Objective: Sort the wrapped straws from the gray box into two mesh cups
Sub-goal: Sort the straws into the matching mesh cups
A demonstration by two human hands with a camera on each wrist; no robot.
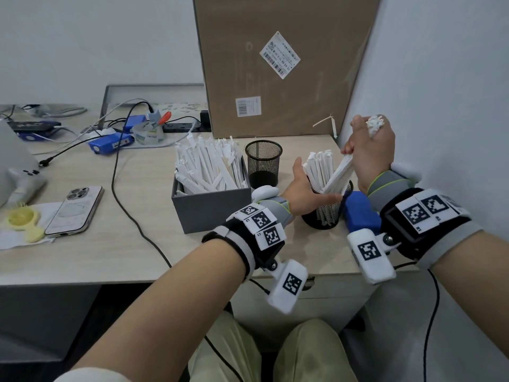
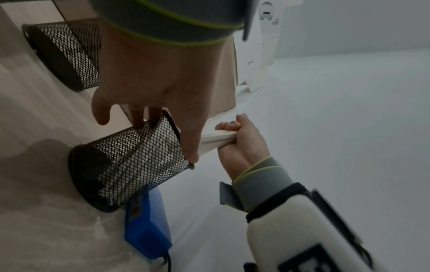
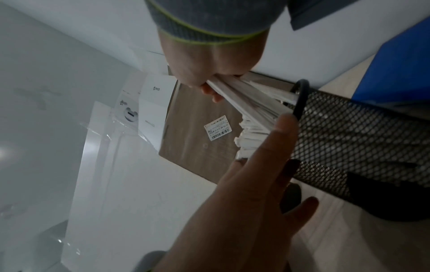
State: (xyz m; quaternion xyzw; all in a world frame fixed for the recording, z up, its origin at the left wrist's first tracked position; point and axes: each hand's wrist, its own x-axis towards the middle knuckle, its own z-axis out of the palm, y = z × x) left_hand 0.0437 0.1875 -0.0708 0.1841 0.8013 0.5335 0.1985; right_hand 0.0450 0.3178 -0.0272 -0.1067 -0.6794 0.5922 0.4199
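A gray box (image 1: 209,209) holds many white wrapped straws (image 1: 209,164). Behind its right corner stands an empty black mesh cup (image 1: 263,161) (image 2: 65,55). A second mesh cup (image 1: 327,215) (image 2: 130,162) (image 3: 349,143), right of the box, has several straws standing in it. My right hand (image 1: 371,153) (image 2: 242,141) (image 3: 209,60) grips a slanted bundle of straws (image 1: 337,175) (image 3: 246,99) whose lower ends reach into this cup. My left hand (image 1: 303,188) (image 3: 256,174) lies at the cup's rim, fingers straight beside the standing straws and thumb across the near rim.
A blue device (image 1: 360,210) lies against the right of the filled cup. A tall cardboard box (image 1: 275,64) stands behind and a white wall (image 1: 440,106) closes the right side. A phone (image 1: 74,210), cables (image 1: 124,175) and small gear occupy the left of the desk.
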